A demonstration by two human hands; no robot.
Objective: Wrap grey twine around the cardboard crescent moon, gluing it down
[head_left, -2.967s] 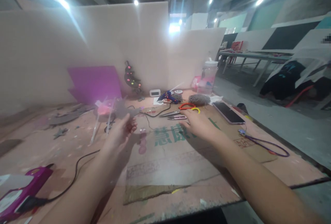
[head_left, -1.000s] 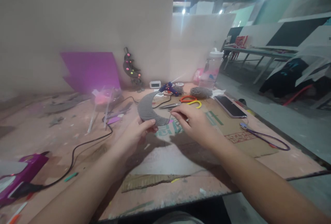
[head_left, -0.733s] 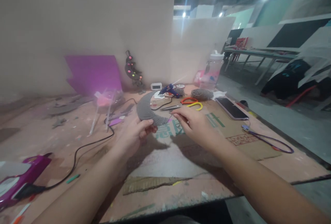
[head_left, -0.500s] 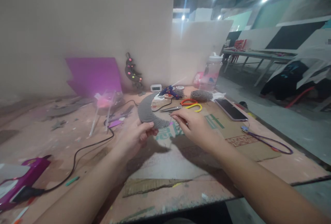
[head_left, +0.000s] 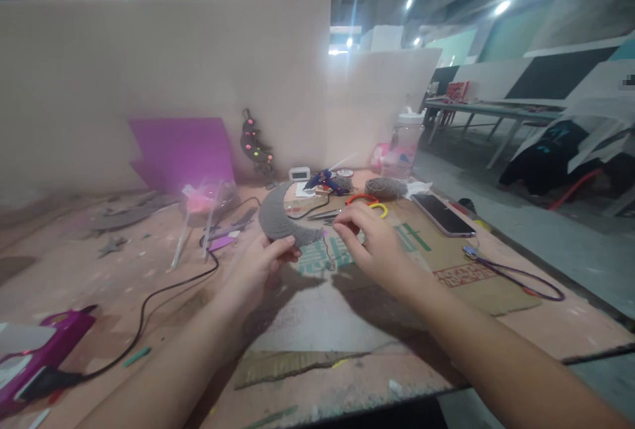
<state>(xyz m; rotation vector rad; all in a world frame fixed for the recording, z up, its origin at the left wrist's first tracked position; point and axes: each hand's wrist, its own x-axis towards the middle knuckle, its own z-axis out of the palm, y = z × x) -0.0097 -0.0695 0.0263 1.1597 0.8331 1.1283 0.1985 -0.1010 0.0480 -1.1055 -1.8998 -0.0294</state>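
Note:
A crescent moon (head_left: 278, 214) wrapped in grey yarn is gripped at its lower edge by my left hand (head_left: 280, 257), thumb on the front and fingers curled behind. From its lower right tip a thin loose yarn end (head_left: 328, 254) hangs over the cardboard. My right hand (head_left: 370, 237) is just right of that tip, apart from it, with thumb and forefinger pinched together; whatever they may hold is too small to make out. Scissors (head_left: 380, 209) with orange and yellow handles lie behind my right hand. A blue glue gun (head_left: 325, 181) rests farther back.
Printed cardboard (head_left: 476, 283) covers the table's middle. At the right lie a phone (head_left: 443, 213) and a cord loop (head_left: 520, 273). A grey yarn bundle (head_left: 385, 187) and a bottle (head_left: 403, 141) stand behind. A power strip (head_left: 54, 343) with a black cable is at left.
My right hand has moved slightly away from the crescent's tip, and the loose yarn end now hangs down visibly. My left hand keeps its hold, with the crescent shifted slightly left.

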